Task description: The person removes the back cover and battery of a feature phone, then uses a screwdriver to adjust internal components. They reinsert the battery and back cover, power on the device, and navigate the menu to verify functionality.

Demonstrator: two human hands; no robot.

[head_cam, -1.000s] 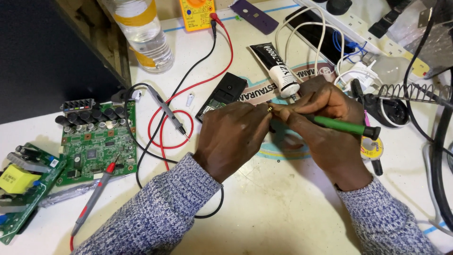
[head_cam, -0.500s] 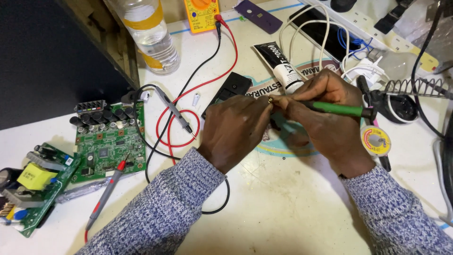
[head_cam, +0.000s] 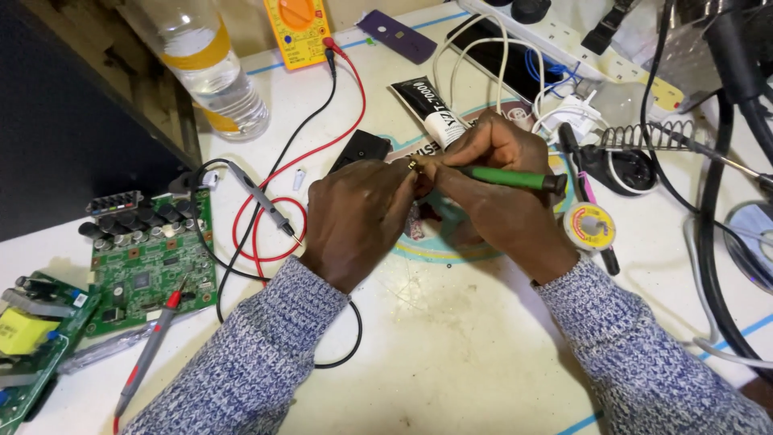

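Left hand (head_cam: 358,219) pinches small brass part (head_cam: 414,166); right hand (head_cam: 493,193) clamped on green soldering iron (head_cam: 507,178), tip at part. Solder spool (head_cam: 589,226) just right of iron.

Both hands, left (head_cam: 354,221) and right (head_cam: 495,197), meet with fingers curled closed.

right hand (head_cam: 503,205) holds green soldering iron (head_cam: 507,178) against left hand (head_cam: 354,221).
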